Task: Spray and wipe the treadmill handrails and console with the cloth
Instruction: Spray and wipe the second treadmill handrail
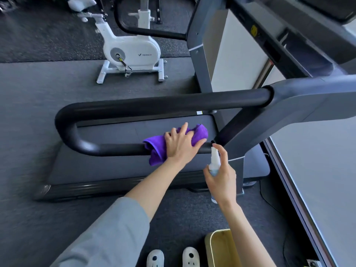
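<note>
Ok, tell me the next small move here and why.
Probably slide the purple cloth left along the lower handrail toward the bend. The left hand already presses it on the bar near the upright, the right hand holds the spray bottle beside it, and bare rail remains leftward.

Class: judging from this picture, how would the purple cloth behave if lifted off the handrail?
The cloth probably flops: it drapes over the handrail in soft folds. Likely light, since the left hand pins it with spread fingers. Its fuzzy pile should grip, not slide.
</note>
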